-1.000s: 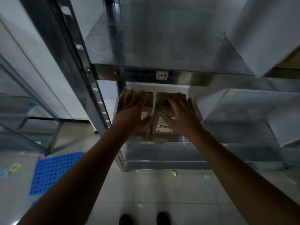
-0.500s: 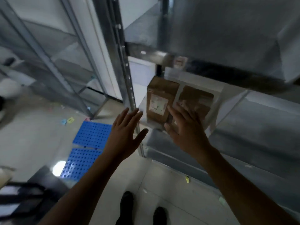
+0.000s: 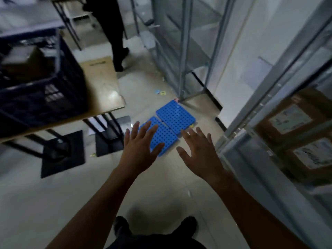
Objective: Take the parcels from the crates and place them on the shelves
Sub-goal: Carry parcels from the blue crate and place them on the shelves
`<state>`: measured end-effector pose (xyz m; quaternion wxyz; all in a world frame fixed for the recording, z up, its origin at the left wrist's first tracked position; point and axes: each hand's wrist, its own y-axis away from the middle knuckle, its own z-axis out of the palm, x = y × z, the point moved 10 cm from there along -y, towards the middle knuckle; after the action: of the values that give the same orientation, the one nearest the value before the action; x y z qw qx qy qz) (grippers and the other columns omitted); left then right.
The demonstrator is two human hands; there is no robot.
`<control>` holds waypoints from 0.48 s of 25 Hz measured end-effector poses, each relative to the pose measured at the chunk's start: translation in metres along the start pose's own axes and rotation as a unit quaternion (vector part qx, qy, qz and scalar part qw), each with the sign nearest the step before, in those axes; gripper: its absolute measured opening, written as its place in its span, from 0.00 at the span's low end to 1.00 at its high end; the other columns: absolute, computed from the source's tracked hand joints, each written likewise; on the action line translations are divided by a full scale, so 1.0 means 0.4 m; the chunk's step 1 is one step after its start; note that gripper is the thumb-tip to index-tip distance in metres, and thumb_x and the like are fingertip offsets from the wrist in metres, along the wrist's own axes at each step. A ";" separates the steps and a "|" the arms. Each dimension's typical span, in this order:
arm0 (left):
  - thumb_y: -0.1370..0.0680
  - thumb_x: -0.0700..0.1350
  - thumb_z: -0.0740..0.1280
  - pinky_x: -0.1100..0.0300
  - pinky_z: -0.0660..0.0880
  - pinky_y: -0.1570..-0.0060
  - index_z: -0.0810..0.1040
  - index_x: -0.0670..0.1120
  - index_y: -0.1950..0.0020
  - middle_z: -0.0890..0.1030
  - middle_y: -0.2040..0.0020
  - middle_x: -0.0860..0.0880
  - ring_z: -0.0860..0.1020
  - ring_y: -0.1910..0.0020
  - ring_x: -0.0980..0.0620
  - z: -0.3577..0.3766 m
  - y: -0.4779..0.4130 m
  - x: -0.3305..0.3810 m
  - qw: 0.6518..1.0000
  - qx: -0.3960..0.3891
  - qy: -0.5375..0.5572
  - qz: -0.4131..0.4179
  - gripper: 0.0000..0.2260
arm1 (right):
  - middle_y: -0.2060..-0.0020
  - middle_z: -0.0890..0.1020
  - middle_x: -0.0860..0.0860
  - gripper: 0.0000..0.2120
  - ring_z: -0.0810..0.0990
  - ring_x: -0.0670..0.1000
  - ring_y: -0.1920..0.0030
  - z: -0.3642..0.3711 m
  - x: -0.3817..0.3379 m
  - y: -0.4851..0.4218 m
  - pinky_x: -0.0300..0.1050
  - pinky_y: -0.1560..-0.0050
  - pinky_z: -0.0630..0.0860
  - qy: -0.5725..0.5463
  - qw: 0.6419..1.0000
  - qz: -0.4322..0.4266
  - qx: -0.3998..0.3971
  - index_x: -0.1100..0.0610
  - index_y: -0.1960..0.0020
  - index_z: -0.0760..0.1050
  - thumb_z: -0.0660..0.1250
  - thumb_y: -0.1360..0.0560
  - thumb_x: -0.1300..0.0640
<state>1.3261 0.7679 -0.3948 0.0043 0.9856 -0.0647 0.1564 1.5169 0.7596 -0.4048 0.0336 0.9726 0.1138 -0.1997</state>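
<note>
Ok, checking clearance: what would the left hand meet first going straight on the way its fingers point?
Probably nothing near: the left hand points out over the blue floor panels, right of the table corner; depth unclear.

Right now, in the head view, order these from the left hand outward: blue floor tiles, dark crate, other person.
1. blue floor tiles, just past the left hand.
2. dark crate, left, on the table.
3. other person, far back.

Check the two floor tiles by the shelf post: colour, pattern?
Floor tiles: bright blue with a regular grid of small holes. Head view.
</note>
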 end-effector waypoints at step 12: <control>0.21 0.69 0.52 0.40 0.37 0.22 0.54 0.62 0.19 0.49 0.16 0.53 0.40 0.18 0.46 -0.279 0.297 -0.756 0.983 0.086 0.027 -0.162 0.31 | 0.17 0.55 0.51 0.32 0.48 0.55 0.17 0.254 -0.759 -0.179 0.61 0.19 0.46 -0.013 0.992 -0.112 -0.060 0.46 0.17 0.55 0.51 0.18 0.36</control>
<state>0.9911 0.6916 -0.3833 -0.0533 0.9752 0.1097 0.1847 1.1900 0.7549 -0.3793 0.0709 0.9473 0.2335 -0.2074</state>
